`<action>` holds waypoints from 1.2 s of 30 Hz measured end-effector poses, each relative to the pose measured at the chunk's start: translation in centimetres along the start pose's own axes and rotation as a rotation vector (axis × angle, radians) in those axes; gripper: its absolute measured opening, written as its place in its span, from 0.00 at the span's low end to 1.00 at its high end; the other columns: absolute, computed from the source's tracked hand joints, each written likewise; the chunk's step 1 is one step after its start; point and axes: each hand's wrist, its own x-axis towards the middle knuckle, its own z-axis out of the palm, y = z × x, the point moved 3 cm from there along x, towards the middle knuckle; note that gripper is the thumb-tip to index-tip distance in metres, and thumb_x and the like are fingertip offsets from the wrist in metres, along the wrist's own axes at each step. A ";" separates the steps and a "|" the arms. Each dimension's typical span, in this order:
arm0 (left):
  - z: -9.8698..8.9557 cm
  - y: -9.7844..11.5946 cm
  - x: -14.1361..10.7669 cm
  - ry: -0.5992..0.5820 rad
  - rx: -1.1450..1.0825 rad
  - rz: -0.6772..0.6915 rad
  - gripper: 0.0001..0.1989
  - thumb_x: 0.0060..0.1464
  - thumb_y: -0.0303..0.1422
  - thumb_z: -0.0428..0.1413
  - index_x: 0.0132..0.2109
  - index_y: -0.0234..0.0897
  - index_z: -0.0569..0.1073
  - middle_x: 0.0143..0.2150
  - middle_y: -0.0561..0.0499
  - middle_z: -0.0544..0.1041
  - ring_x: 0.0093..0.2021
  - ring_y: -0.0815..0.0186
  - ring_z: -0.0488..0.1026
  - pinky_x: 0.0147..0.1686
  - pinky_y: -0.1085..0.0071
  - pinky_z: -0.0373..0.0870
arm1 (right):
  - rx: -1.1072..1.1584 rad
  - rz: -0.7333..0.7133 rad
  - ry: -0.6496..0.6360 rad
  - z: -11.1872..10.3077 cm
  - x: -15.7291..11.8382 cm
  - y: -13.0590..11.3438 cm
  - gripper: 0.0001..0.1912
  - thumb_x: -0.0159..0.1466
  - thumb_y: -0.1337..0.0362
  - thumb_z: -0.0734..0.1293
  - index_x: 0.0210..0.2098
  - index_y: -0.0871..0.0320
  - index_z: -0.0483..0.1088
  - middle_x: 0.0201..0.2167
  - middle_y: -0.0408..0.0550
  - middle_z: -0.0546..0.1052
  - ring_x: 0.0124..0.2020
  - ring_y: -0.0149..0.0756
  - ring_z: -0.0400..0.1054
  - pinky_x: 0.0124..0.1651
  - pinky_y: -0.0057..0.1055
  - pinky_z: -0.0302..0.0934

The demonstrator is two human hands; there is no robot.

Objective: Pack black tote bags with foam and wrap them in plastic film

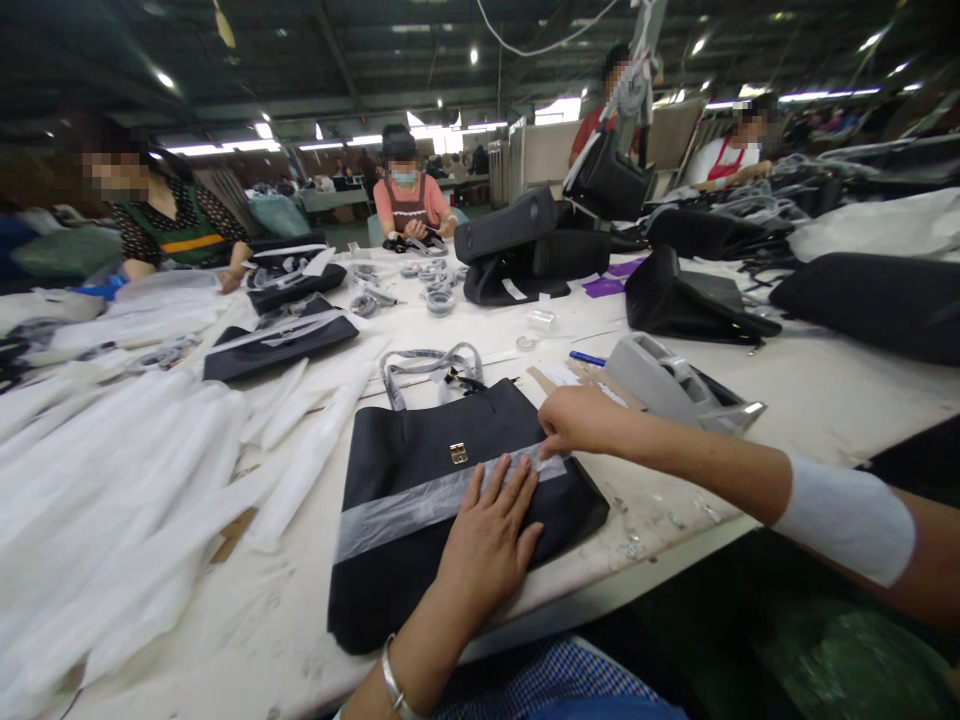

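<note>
A black handbag [390,580] lies flat on the table in front of me, with a gold clasp [458,453] on its upper part. Its handles [431,362], wrapped in clear plastic, stretch away behind it. Across the bag's front runs a translucent wrapping strip [390,517]. My left hand [491,535] rests flat on the strip and the bag, fingers spread. At the strip's right end, by the bag's side edge, the curled fingers of my right hand [574,420] are closed on the strip; their tips are partly hidden.
A grey tape dispenser [660,380] stands right of the bag, near a blue pen [587,358]. White wrapping sheets [112,500] cover the left side. Black bags [517,250] are piled farther back. Several co-workers, including a person in a brown apron [412,205], are around the table.
</note>
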 end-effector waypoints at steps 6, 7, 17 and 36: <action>0.0 0.0 0.1 0.019 0.004 -0.003 0.29 0.67 0.42 0.42 0.71 0.41 0.49 0.73 0.52 0.50 0.72 0.56 0.45 0.68 0.49 0.50 | 0.465 -0.036 -0.117 0.6 -0.1 3.3 0.16 0.55 0.51 0.70 0.25 0.58 0.75 0.22 0.45 0.79 0.22 0.33 0.71 0.25 0.26 0.58; 0.1 0.0 0.1 0.018 0.002 -0.002 0.29 0.68 0.42 0.42 0.71 0.41 0.48 0.73 0.52 0.50 0.72 0.56 0.45 0.68 0.49 0.50 | 0.471 -0.024 -0.104 0.8 -0.2 3.9 0.16 0.55 0.51 0.70 0.24 0.58 0.74 0.21 0.46 0.78 0.22 0.34 0.71 0.25 0.26 0.58; 0.0 0.0 0.1 -0.010 0.006 -0.011 0.29 0.68 0.43 0.41 0.71 0.40 0.50 0.73 0.53 0.49 0.72 0.56 0.46 0.67 0.48 0.52 | 0.796 0.081 -0.167 4.1 -1.6 6.0 0.18 0.57 0.48 0.67 0.30 0.59 0.73 0.28 0.48 0.80 0.20 0.29 0.67 0.24 0.25 0.60; 0.2 0.1 0.2 0.062 0.120 0.044 0.29 0.67 0.39 0.45 0.71 0.38 0.51 0.72 0.49 0.52 0.71 0.54 0.49 0.66 0.49 0.55 | 0.597 0.055 0.207 6.5 -8.0 4.0 0.27 0.68 0.53 0.58 0.63 0.56 0.65 0.58 0.50 0.73 0.59 0.46 0.66 0.62 0.42 0.58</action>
